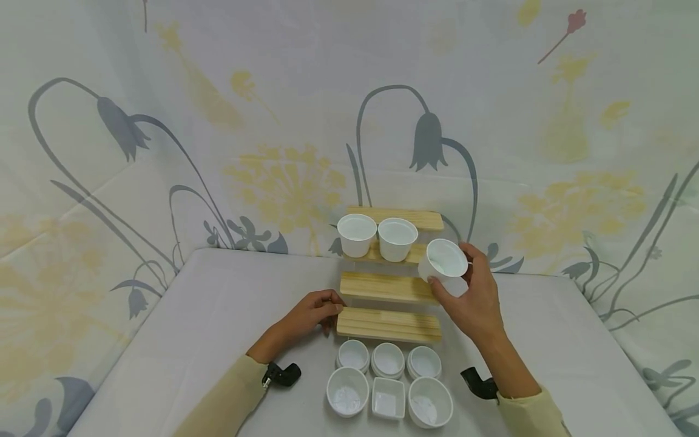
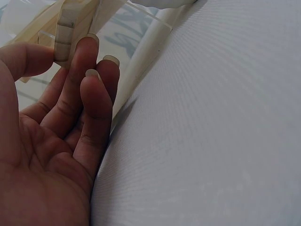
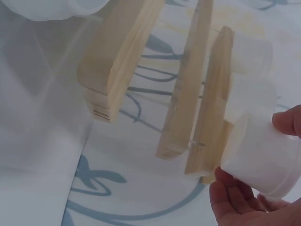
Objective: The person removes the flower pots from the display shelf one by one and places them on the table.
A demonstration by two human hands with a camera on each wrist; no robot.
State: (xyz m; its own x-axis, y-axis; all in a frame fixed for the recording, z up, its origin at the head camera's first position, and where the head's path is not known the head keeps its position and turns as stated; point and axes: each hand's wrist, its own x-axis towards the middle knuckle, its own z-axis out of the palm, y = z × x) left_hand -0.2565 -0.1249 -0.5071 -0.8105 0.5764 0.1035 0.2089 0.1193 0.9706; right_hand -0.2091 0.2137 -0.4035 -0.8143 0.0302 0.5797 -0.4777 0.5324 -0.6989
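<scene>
A white tapered cup (image 1: 446, 260) is held in my right hand (image 1: 476, 298), thumb on one side and fingers on the other. It is slightly tilted at the right end of a wooden tiered stand's second plank from the top (image 1: 367, 254). Two similar cups, a left one (image 1: 357, 235) and a middle one (image 1: 398, 240), stand upright on that plank. In the right wrist view the held cup (image 3: 263, 153) is close against the wood. My left hand (image 1: 312, 314) pinches the left end of the lowest plank (image 2: 66, 35) between thumb and fingers.
In front of the stand, three small round bowls (image 1: 388, 360) form a row. Nearer sit two larger cups, one left (image 1: 347, 392) and one right (image 1: 431, 402), with a square dish (image 1: 388, 399) between them. A patterned cloth (image 1: 295, 121) hangs behind the white table (image 1: 229, 285).
</scene>
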